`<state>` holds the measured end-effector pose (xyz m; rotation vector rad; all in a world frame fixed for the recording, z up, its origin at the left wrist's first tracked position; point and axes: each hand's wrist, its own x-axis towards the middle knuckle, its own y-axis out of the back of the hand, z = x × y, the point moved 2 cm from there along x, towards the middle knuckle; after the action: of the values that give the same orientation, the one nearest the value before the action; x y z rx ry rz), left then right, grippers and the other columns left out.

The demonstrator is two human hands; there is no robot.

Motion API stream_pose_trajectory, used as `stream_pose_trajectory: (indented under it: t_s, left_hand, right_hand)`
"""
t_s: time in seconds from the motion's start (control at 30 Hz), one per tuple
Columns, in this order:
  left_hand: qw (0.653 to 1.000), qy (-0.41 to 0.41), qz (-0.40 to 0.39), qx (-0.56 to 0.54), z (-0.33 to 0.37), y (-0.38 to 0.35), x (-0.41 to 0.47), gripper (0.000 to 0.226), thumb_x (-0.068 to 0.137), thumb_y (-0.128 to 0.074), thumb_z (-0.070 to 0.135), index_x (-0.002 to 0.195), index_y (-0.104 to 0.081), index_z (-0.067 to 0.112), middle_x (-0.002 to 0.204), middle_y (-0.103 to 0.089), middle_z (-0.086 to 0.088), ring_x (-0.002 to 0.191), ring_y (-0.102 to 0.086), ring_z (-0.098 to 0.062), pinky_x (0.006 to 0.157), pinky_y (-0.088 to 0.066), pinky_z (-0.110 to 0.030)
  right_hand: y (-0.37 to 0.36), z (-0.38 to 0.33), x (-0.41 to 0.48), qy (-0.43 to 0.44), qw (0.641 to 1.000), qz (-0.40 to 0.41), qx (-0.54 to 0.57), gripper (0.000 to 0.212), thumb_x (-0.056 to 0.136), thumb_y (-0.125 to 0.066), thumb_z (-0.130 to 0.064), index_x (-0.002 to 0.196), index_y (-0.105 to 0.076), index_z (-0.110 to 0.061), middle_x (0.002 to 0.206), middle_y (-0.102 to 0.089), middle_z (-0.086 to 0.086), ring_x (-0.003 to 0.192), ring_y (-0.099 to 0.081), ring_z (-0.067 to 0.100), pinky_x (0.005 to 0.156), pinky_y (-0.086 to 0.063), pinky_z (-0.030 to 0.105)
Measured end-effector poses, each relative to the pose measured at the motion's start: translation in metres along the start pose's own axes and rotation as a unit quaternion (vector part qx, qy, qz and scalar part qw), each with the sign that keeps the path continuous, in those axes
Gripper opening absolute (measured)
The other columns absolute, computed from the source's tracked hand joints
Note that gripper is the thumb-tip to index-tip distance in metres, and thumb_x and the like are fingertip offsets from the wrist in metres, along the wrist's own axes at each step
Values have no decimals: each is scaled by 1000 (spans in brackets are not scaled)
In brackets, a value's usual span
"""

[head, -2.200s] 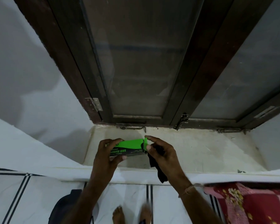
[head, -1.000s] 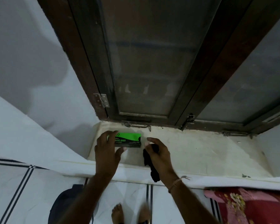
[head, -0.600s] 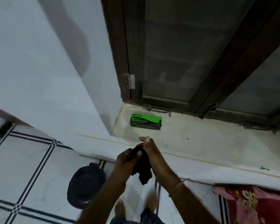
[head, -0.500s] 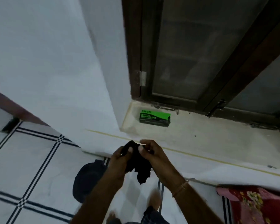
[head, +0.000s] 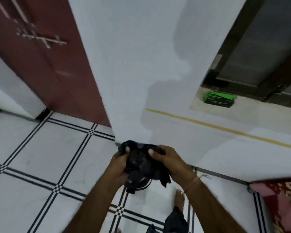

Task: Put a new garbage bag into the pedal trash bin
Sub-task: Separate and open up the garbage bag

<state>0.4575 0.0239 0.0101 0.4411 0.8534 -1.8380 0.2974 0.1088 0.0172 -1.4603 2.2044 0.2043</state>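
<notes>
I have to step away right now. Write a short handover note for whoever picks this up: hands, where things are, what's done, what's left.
Left hand: gripping the crumpled black garbage bag on its left side.
Right hand: gripping the same bag on its right side.
Green bag box: lying on the window ledge, out of hand.
Trash bin: mostly hidden below the bag and hands; only a dark curved edge shows.
Done: one bag is out of the box.
Left: open the bag out, open the bin, line it with the bag.
</notes>
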Motion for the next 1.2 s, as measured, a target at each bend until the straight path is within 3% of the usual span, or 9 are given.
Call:
stream_pose_trajectory:
  t_s: [0.07,0.2,0.33,0.53,0.7,0.8,0.9,1.0,1.2]
  left_hand:
    - [998,28,43,-42,11,45,-16,31,109,-41,19,103,-63,-1,110,-66,-25,72,-76,-28,57,-61,-33]
    - [996,46,47,56,16,108,-44,73,78,-71,70,117,-71,9,113,-77,-15,103,-74,-31,93,-59,-48]
    - [995,12,94,-41,12,154,-61,59,90,-66,53,119,-67,2,116,-75,-21,107,-72,-36,93,-58,-49]
    - [977,-8,173,-122,3,192,-70,40,103,-54,42,111,-62,3,107,-70,-17,97,-69,-32,85,-56,-46]
    - [974,-55,161,151,-4,220,-72,68,89,-71,52,139,-50,13,140,-59,-15,112,-65,-32,80,-60,-46]
    - [921,-167,37,350,8,213,-66,99,71,-65,80,152,-36,31,151,-47,10,137,-48,-15,108,-48,-43]
    - [931,-128,-100,328,24,209,-63,54,84,-67,67,124,-63,32,121,-72,5,115,-68,-14,96,-57,-39]
    - [937,-165,-70,301,38,222,-61,32,90,-71,43,85,-70,11,76,-73,-6,76,-69,-16,73,-54,-40]
    - [947,-193,-88,241,57,214,-72,16,101,-60,10,90,-67,1,72,-71,0,71,-69,-8,61,-54,-19]
  right_hand:
    - [-38,12,-15,-16,1000,-21,-16,13,93,-75,-16,93,-74,-3,86,-75,10,81,-72,21,72,-57,27]
    - [-85,23,-31,-7,1000,0,-11,11,93,-73,-10,101,-78,-4,101,-79,15,96,-74,27,86,-60,32]
    - [-109,29,-43,-51,999,-15,9,25,90,-75,-8,115,-75,-6,120,-74,21,114,-71,34,101,-56,42]
    - [-140,50,-60,-41,999,12,0,8,92,-75,-16,96,-78,-10,92,-76,9,89,-67,25,81,-52,41]
    - [-163,48,-59,-8,1000,21,-15,10,93,-72,-7,92,-79,-15,93,-76,9,92,-68,24,87,-53,43]
    - [-190,42,-52,9,997,30,-64,7,91,-75,-9,96,-75,-4,92,-73,10,88,-67,21,81,-56,36]
    - [-218,41,-44,7,997,18,-73,15,94,-71,-8,107,-71,1,97,-73,15,88,-69,18,76,-59,26]
    - [-234,49,-42,-34,999,16,10,24,96,-69,-10,119,-69,-1,108,-73,22,96,-70,25,81,-60,33]
    - [-238,59,-52,-85,995,19,49,28,94,-73,-21,119,-74,-10,116,-77,19,106,-75,31,98,-57,46]
